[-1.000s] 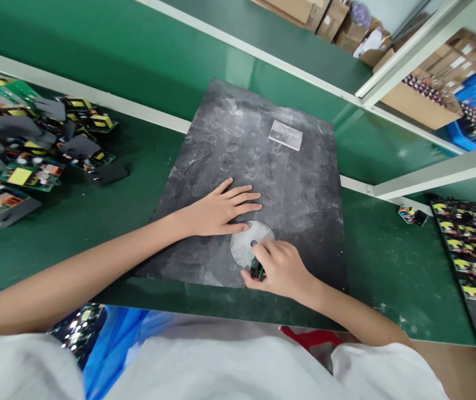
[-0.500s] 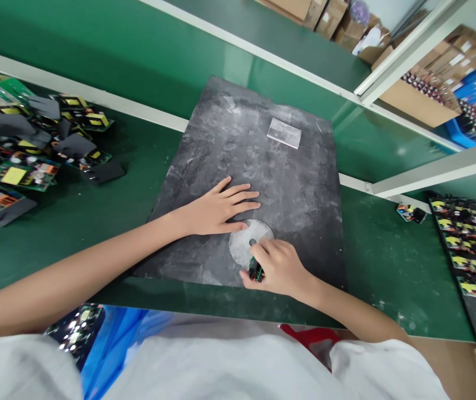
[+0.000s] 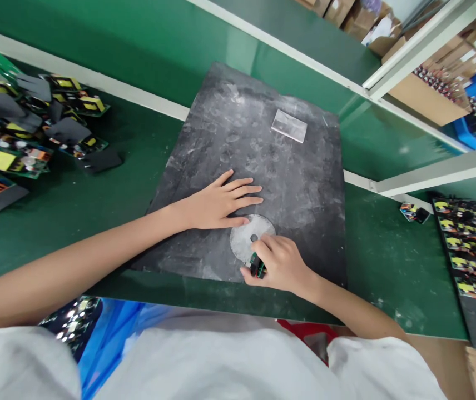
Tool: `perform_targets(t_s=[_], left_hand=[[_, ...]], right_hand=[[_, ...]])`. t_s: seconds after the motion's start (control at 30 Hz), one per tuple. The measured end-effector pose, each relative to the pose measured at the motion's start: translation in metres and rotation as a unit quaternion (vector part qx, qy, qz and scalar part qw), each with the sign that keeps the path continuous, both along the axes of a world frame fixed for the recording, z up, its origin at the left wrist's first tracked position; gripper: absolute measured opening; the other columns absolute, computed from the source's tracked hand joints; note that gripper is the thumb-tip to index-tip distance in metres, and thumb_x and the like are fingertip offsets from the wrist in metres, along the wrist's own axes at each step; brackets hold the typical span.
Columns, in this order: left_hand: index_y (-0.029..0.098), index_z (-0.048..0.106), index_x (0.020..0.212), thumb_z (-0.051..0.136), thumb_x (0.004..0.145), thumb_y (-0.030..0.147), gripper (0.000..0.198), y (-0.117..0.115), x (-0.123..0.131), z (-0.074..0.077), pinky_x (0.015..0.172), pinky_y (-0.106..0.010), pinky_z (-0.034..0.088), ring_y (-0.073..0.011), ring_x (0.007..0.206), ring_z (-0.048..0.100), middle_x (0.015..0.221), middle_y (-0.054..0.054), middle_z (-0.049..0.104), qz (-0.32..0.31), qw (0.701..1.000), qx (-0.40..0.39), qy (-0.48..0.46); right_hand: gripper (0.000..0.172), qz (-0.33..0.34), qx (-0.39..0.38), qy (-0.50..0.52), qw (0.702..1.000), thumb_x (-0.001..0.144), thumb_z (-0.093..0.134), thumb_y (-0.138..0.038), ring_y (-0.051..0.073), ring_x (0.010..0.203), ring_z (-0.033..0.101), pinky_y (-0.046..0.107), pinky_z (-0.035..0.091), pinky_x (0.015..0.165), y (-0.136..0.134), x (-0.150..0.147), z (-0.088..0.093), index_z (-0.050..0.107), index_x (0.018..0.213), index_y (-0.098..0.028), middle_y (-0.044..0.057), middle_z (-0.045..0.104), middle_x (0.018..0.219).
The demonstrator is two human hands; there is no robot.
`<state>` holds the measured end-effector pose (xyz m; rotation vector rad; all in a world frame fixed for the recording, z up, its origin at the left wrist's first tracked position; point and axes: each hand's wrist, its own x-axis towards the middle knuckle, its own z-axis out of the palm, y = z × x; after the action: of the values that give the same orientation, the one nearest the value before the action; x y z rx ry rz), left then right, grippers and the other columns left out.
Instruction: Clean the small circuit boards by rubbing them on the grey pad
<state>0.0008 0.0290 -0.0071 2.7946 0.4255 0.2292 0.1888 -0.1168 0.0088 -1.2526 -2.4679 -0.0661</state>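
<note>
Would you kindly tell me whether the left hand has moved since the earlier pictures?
No: against the dark mat and round disc, the left hand shows no visible shift.

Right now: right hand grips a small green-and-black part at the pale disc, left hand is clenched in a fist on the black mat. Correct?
Not the fist: the head view shows the left hand open, fingers spread, on the black mat. The right hand does grip the small green-and-black part at the pale disc.
</note>
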Motion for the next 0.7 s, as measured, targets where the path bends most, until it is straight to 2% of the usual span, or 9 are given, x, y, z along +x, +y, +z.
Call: perform_targets(t_s=[0.7], left_hand=[[0.025, 0.036, 0.147, 0.035, 0.1, 0.051, 0.054, 0.0, -0.0003, -0.0009, 0.118, -0.053, 0.0, -0.0272, 0.147, 0.019, 0.156, -0.005, 0.031, -0.001, 1.0, 0.004, 0.005]], right_hand=[[0.026, 0.005, 0.025, 0.028, 0.999, 0.084, 0.049, -0.041, 0.01, 0.05, 0.043, 0.022, 0.033, 0.048, 0.001, -0.0006, -0.003, 0.048, 0.07, -0.019, -0.003, 0.044, 0.057]])
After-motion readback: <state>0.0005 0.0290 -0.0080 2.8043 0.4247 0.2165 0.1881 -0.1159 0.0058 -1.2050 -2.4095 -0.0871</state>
